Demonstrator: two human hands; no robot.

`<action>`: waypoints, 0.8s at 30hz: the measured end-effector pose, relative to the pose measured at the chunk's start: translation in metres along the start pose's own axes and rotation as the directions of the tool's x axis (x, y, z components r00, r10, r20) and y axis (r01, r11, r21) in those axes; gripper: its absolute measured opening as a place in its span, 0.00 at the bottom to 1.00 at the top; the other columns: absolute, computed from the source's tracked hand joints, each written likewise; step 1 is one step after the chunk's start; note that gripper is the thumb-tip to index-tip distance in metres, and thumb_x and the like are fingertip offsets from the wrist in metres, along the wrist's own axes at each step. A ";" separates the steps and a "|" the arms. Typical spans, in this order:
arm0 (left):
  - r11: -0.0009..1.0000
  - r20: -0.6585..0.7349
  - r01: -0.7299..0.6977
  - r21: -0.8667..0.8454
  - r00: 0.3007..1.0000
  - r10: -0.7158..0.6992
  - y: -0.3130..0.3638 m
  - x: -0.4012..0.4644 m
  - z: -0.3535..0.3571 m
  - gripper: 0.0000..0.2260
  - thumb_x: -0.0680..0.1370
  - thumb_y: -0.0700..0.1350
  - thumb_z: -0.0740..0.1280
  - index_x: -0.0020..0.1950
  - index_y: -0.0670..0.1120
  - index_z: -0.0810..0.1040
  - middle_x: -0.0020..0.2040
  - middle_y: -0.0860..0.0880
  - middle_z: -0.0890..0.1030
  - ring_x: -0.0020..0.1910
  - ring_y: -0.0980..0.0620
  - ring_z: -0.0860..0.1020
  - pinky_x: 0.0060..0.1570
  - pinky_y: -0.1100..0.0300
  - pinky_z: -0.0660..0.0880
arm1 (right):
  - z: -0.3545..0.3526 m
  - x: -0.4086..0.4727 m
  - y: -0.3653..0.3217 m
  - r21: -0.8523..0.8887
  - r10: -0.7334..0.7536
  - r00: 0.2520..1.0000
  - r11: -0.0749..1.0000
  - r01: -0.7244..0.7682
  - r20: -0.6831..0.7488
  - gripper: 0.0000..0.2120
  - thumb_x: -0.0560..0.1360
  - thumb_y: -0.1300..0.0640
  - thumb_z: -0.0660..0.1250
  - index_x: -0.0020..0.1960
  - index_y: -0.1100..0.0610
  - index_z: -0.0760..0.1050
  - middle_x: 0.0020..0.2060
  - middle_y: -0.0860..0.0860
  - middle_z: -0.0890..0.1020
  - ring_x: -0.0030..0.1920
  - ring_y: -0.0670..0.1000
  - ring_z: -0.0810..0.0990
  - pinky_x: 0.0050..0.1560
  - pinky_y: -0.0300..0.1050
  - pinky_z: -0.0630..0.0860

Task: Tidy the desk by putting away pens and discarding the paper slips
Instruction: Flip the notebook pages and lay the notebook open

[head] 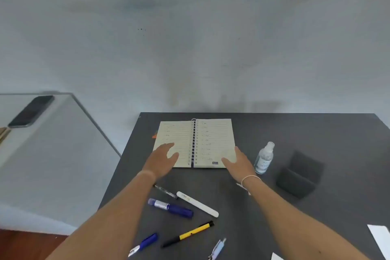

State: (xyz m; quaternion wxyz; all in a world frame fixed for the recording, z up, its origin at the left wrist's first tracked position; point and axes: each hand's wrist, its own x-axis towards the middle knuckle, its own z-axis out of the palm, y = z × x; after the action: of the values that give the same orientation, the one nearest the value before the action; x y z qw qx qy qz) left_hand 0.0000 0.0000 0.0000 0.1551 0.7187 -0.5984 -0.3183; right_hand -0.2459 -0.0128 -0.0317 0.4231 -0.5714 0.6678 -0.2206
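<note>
Both hands rest on the open notebook (194, 143) at twelve o'clock on the dark surface (316, 133): left hand (162, 159) with fingers spread wide on the left page, right hand (239, 163) open at the right page's corner. Pens (171, 208) lie loose at six o'clock; paper slips (379, 238) at four o'clock.

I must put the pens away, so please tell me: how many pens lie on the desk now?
6: thin pen, white, blue marker, yellow-black, small blue, pale blue. More may lie below the view.
</note>
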 end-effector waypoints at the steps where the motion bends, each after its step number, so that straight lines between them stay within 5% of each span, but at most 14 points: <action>1: 1.000 -0.003 0.007 -0.005 1.000 -0.007 -0.004 0.004 -0.003 0.23 0.79 0.51 0.59 0.73 0.50 0.62 0.75 0.50 0.64 0.73 0.50 0.62 0.73 0.53 0.59 | 0.003 0.003 -0.002 0.004 0.007 1.000 1.000 -0.007 -0.021 0.20 0.73 0.52 0.63 0.64 0.51 0.67 0.63 0.52 0.75 0.62 0.55 0.74 0.57 0.45 0.69; 17: 0.998 0.145 0.059 0.028 0.988 -0.062 -0.034 0.039 0.007 0.24 0.79 0.52 0.58 0.74 0.50 0.60 0.76 0.50 0.61 0.75 0.50 0.59 0.74 0.53 0.57 | 0.019 0.032 -0.005 0.103 0.183 0.980 0.979 -0.174 -0.084 0.16 0.75 0.52 0.61 0.62 0.52 0.68 0.60 0.50 0.78 0.56 0.54 0.76 0.52 0.42 0.68; 24: 0.998 0.149 0.058 0.008 0.987 -0.059 -0.034 0.038 0.017 0.23 0.79 0.50 0.58 0.74 0.49 0.60 0.76 0.50 0.61 0.75 0.51 0.57 0.74 0.54 0.55 | 0.021 0.029 -0.005 0.033 0.219 0.972 0.976 -0.217 -0.080 0.30 0.74 0.48 0.59 0.73 0.54 0.56 0.67 0.53 0.74 0.65 0.57 0.73 0.64 0.48 0.69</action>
State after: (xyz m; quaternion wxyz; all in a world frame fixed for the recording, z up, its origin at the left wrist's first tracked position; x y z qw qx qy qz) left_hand 0.0179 -0.0261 -0.0434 0.0991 0.7103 -0.5877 -0.3745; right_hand -0.2255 -0.0379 -0.0486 0.4235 -0.4796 0.7408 -0.2042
